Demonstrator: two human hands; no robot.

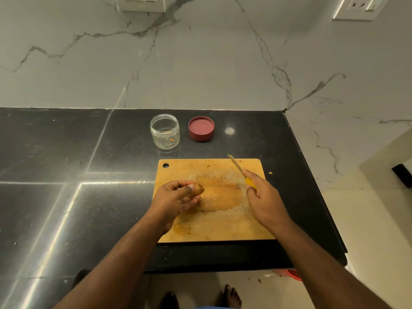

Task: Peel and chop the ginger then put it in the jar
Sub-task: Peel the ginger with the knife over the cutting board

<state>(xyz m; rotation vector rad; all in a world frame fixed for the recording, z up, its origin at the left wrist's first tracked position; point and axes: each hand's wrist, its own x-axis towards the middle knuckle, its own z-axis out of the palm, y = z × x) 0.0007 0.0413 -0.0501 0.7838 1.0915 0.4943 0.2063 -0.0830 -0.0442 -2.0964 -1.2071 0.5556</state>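
Both hands were kept over the cutting board (214, 228): the ginger (198, 189) was pinched by the left hand (176, 198), presumably exposed for peeling, while the knife (239, 171) was gripped by the right hand (264, 197), its blade angled away. The jar (165, 131) was left uncapped beyond the board, ready.

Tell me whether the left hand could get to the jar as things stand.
Probably yes, once freed: the left hand holds the ginger, but the open jar stands just beyond the cutting board with nothing between.

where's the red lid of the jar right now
In the head view, the round red plastic lid lies on the black counter, just right of the open clear glass jar, behind the wooden chopping board.
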